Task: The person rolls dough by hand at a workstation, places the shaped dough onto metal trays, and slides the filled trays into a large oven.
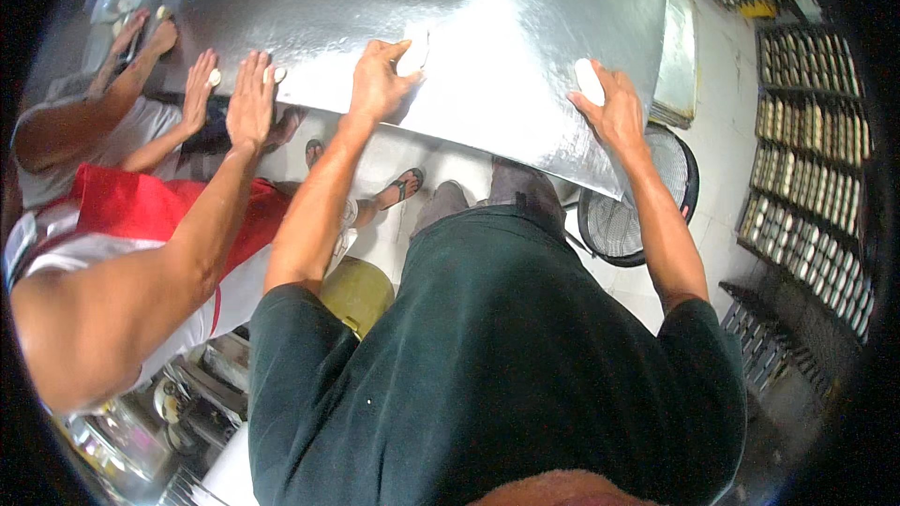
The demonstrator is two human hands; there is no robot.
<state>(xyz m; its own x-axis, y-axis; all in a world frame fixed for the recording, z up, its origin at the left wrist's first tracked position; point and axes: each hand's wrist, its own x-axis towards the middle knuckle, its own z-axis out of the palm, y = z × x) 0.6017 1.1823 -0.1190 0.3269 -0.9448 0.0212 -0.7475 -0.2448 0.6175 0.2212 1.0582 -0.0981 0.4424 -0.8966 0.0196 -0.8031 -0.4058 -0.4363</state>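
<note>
Holding a white dough roll (413,56) in the left hand (378,84) and a second roll (590,82) in the right hand (617,112), within the near edge of the tabletop (309,37), pinching, likely lightly to avoid dents.

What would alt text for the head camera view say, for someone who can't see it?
A person in a dark green shirt stands at a shiny metal table, left hand and right hand each gripping a smooth white piece. Two co-workers stand at left along the same table; rows of pale pieces line the far right.
</note>
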